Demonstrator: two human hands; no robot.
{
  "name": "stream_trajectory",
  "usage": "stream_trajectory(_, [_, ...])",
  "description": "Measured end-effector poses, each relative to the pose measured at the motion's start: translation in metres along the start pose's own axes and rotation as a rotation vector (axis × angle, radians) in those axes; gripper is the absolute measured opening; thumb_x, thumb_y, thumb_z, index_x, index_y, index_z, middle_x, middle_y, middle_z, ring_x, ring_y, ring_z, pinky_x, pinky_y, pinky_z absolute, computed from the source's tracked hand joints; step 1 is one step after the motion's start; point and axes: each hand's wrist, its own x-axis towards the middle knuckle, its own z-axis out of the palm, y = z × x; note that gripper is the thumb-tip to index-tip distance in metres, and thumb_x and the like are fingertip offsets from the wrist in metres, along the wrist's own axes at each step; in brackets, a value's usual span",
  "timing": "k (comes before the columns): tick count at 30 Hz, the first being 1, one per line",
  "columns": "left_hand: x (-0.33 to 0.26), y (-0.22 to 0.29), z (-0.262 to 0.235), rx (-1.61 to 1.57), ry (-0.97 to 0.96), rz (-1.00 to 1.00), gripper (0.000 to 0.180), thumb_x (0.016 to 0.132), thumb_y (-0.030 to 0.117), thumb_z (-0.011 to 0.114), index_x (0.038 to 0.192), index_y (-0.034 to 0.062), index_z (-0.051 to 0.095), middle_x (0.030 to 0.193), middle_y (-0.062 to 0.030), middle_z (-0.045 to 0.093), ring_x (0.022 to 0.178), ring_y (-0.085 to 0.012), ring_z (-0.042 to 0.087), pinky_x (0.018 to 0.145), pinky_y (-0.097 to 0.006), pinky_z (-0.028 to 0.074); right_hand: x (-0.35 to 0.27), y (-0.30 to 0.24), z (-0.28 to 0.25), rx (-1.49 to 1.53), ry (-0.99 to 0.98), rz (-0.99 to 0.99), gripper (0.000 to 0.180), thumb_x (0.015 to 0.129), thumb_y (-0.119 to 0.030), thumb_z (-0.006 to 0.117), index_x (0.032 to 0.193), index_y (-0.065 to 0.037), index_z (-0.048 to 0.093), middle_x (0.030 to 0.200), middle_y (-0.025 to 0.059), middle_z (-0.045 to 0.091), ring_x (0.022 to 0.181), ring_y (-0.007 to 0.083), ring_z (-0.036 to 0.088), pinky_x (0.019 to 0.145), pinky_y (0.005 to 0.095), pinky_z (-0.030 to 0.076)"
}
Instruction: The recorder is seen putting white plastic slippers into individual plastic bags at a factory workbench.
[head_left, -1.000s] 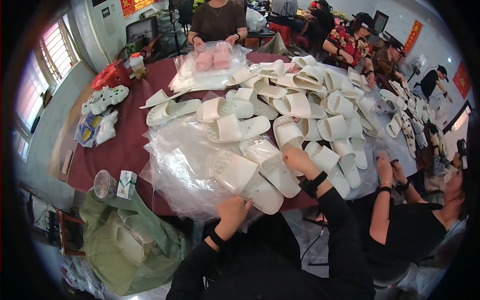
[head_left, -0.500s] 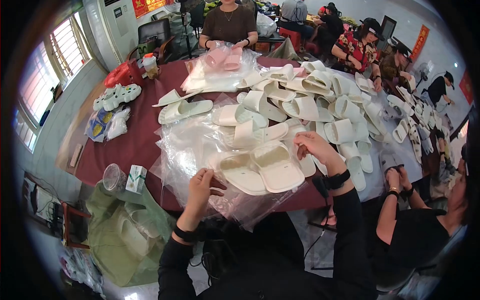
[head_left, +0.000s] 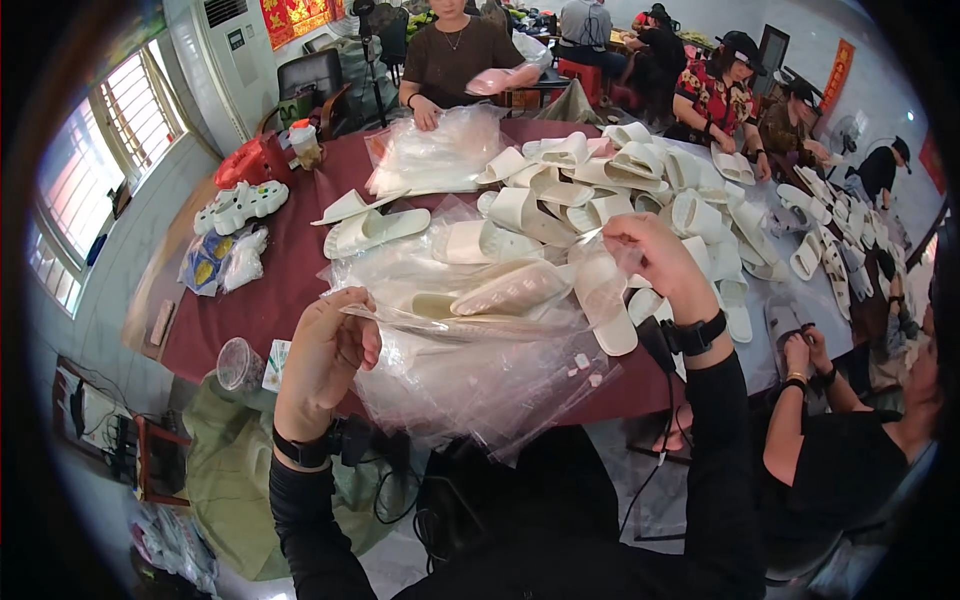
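Note:
A pair of cream slide slippers [head_left: 512, 289] lies tilted in and under loose clear plastic at the middle of the table, soles partly showing. My left hand [head_left: 328, 345] pinches one edge of a clear plastic bag [head_left: 440, 318], its fingers curled. At the other side, my right hand [head_left: 655, 255] is closed on clear plastic at the bag's far end, just above another cream slipper [head_left: 603, 295]. Film is stretched between the two hands. Below the pair, a stack of flat clear bags [head_left: 480, 385] spreads to the table's near edge.
A big heap of cream slippers [head_left: 690, 215] covers the right side. Across the table, a person [head_left: 465, 60] holds a pink slipper [head_left: 503, 80] beside more plastic bags [head_left: 437, 152]. White clogs [head_left: 243, 203], a red container [head_left: 252, 160] and a round plastic tub [head_left: 240, 364] stand at left.
Both hands have moved apart, pulling the plastic wide. The slipper pair has gone from lying face up near me to tilted and farther back. The person opposite has lifted a pink slipper aside.

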Motion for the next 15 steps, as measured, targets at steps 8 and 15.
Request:
stream_trajectory(8, [-0.008, 0.034, 0.022, -0.134, 0.000, 0.170, 0.021, 0.093, 0.017, 0.042, 0.083, 0.0006, 0.050, 0.053, -0.0047, 0.050, 0.041, -0.0138, 0.049, 0.038, -0.022, 0.037, -0.027, -0.022, -0.006, 0.100, -0.046, -0.301, 0.020, 0.086, -0.014, 0.053, 0.068, -0.007, 0.049, 0.059, -0.0006, 0.046, 0.048, 0.0076, 0.040, 0.045, 0.0234, 0.029])
stream_trajectory(15, [-0.024, 0.026, 0.034, -0.172, 0.066, 0.323, 0.020, 0.093, 0.018, 0.047, 0.081, 0.0024, 0.050, 0.057, -0.0064, 0.049, 0.050, -0.0169, 0.051, 0.043, -0.027, 0.040, -0.043, -0.019, -0.007, 0.262, -0.108, -0.221, 0.021, 0.083, -0.016, 0.056, 0.066, -0.006, 0.047, 0.053, -0.0019, 0.041, 0.043, 0.0080, 0.036, 0.044, 0.0242, 0.029])
